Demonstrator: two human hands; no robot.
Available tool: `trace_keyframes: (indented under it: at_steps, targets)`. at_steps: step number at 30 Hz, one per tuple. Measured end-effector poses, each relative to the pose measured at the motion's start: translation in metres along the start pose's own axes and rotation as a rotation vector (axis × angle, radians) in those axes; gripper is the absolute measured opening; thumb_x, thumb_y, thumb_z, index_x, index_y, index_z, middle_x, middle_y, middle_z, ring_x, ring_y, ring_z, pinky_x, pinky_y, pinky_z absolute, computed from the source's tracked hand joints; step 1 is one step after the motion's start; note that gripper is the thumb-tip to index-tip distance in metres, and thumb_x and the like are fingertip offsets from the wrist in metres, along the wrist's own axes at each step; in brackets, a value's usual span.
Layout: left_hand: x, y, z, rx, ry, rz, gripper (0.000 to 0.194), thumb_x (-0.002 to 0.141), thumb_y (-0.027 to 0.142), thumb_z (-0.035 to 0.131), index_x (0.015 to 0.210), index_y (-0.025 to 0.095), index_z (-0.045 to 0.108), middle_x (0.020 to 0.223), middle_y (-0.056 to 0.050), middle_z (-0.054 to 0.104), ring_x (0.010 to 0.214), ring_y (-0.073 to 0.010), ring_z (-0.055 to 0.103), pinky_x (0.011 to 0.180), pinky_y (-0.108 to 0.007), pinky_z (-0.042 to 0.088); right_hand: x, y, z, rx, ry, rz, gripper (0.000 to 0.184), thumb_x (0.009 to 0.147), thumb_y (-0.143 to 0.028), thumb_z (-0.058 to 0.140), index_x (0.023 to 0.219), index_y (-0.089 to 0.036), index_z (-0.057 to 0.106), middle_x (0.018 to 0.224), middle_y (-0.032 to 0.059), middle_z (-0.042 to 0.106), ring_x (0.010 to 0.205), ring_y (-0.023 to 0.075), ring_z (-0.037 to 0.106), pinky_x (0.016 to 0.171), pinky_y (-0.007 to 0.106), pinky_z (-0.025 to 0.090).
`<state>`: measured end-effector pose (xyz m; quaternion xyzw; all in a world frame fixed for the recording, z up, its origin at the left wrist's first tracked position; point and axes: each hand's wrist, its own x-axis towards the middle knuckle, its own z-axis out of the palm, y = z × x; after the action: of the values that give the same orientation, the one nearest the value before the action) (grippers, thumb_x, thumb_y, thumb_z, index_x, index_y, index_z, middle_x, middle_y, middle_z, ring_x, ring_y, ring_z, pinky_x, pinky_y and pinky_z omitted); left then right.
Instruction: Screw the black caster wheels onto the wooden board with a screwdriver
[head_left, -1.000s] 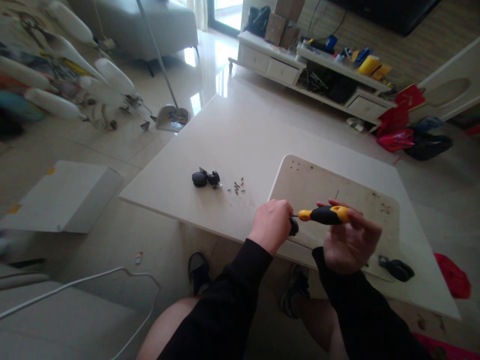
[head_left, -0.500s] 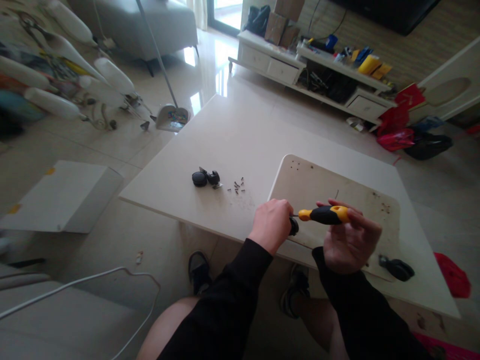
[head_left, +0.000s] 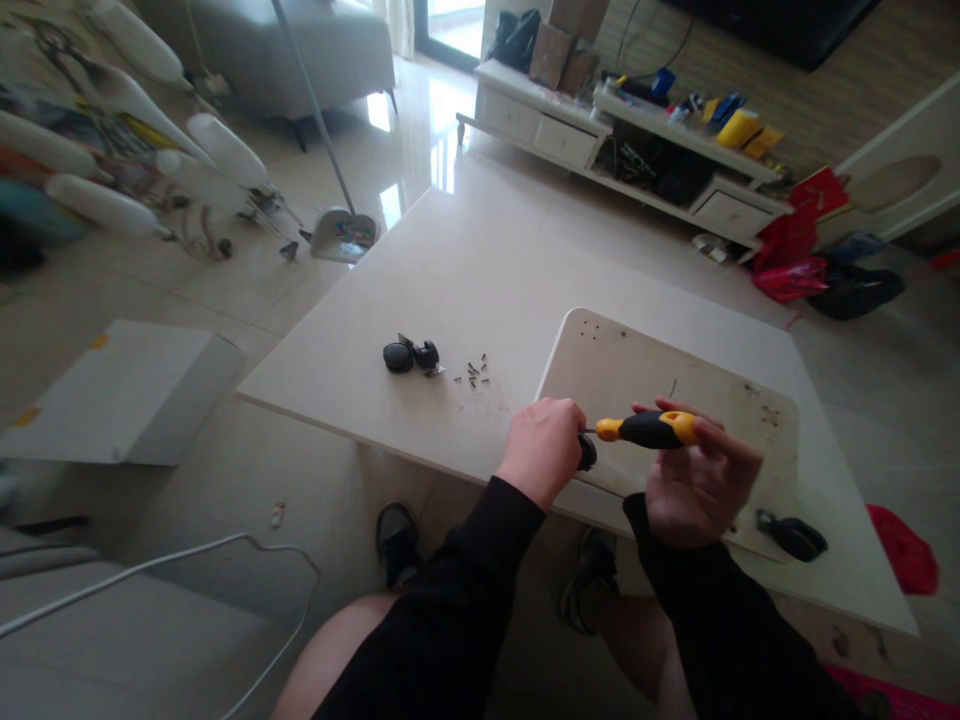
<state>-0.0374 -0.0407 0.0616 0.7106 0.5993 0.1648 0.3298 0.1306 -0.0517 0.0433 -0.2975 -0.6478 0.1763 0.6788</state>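
Observation:
A yellow-and-black screwdriver (head_left: 649,429) lies almost level, its handle end in the fingers of my right hand (head_left: 701,475). Its shaft runs leftward to my left hand (head_left: 541,445), where the tip is hidden. That left hand is closed around a black caster wheel (head_left: 587,453), which shows only partly beside the fingers, over the near left part of a cream board (head_left: 637,370). Another black caster (head_left: 795,537) sits at the board's near right corner. To the left, two black casters (head_left: 409,355) lie together beside several small screws (head_left: 472,372).
The board rests on a white table (head_left: 345,370) whose near edge runs just before my knees. A white box (head_left: 127,390) stands on the floor at left, and a dustpan (head_left: 345,236) beyond the table's left edge. A low TV cabinet (head_left: 540,120) lines the back wall.

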Motion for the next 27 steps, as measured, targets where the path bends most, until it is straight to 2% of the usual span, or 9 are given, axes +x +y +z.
trace_keyframes:
  at_steps: [4, 7, 12, 18, 23, 27]
  targets:
    - [-0.0007, 0.0007, -0.0005, 0.002, -0.003, -0.003, 0.034, 0.095, 0.008, 0.061, 0.108, 0.025, 0.088, 0.100, -0.012, 0.081, 0.098, -0.0246, 0.074, 0.083, -0.033, 0.054, -0.0002, 0.0000, -0.0002, -0.034, 0.017, 0.017, 0.030, 0.089, -0.019, 0.077, 0.118, -0.030, 0.073, 0.116, 0.0023, 0.078, 0.110, 0.0250, 0.081, 0.094, 0.054, 0.071]
    - [-0.0007, 0.0007, -0.0006, -0.005, 0.002, 0.003, 0.034, 0.095, 0.008, 0.060, 0.108, 0.024, 0.088, 0.100, -0.011, 0.081, 0.098, -0.0249, 0.074, 0.083, -0.033, 0.054, 0.0002, -0.0004, -0.0003, -0.014, 0.006, 0.014, 0.027, 0.093, -0.024, 0.074, 0.119, -0.031, 0.073, 0.118, 0.0032, 0.079, 0.111, 0.0249, 0.081, 0.093, 0.053, 0.071]
    - [-0.0013, 0.0009, -0.0014, -0.011, -0.003, -0.005, 0.033, 0.097, 0.010, 0.060, 0.109, 0.024, 0.087, 0.103, -0.012, 0.081, 0.100, -0.0242, 0.073, 0.085, -0.033, 0.054, 0.0008, -0.0005, 0.0002, -0.023, -0.005, 0.000, 0.034, 0.090, -0.016, 0.074, 0.121, -0.031, 0.073, 0.120, 0.0030, 0.080, 0.111, 0.0238, 0.080, 0.094, 0.052, 0.071]
    - [-0.0010, 0.0006, -0.0005, -0.011, -0.008, -0.007, 0.031, 0.099, 0.011, 0.061, 0.110, 0.025, 0.087, 0.104, -0.011, 0.081, 0.101, -0.0235, 0.074, 0.087, -0.032, 0.054, 0.0007, -0.0008, 0.0002, -0.015, -0.007, 0.010, 0.027, 0.094, -0.028, 0.073, 0.120, -0.031, 0.072, 0.120, 0.0039, 0.080, 0.113, 0.0259, 0.080, 0.092, 0.054, 0.071]
    - [-0.0007, 0.0003, 0.0003, -0.009, 0.000, 0.003, 0.033, 0.096, 0.009, 0.060, 0.108, 0.024, 0.087, 0.102, -0.012, 0.081, 0.099, -0.0244, 0.074, 0.084, -0.033, 0.055, 0.0011, -0.0010, 0.0003, -0.024, -0.019, 0.003, 0.035, 0.090, -0.017, 0.075, 0.122, -0.031, 0.072, 0.122, 0.0028, 0.080, 0.114, 0.0238, 0.080, 0.095, 0.052, 0.071]
    - [-0.0006, 0.0015, -0.0007, 0.004, -0.020, -0.006, 0.032, 0.097, 0.011, 0.060, 0.107, 0.024, 0.088, 0.101, -0.013, 0.081, 0.099, -0.0245, 0.074, 0.086, -0.034, 0.055, 0.0006, -0.0014, 0.0006, -0.022, -0.009, 0.005, 0.032, 0.092, -0.018, 0.074, 0.121, -0.031, 0.072, 0.121, 0.0034, 0.080, 0.114, 0.0244, 0.080, 0.094, 0.052, 0.071]
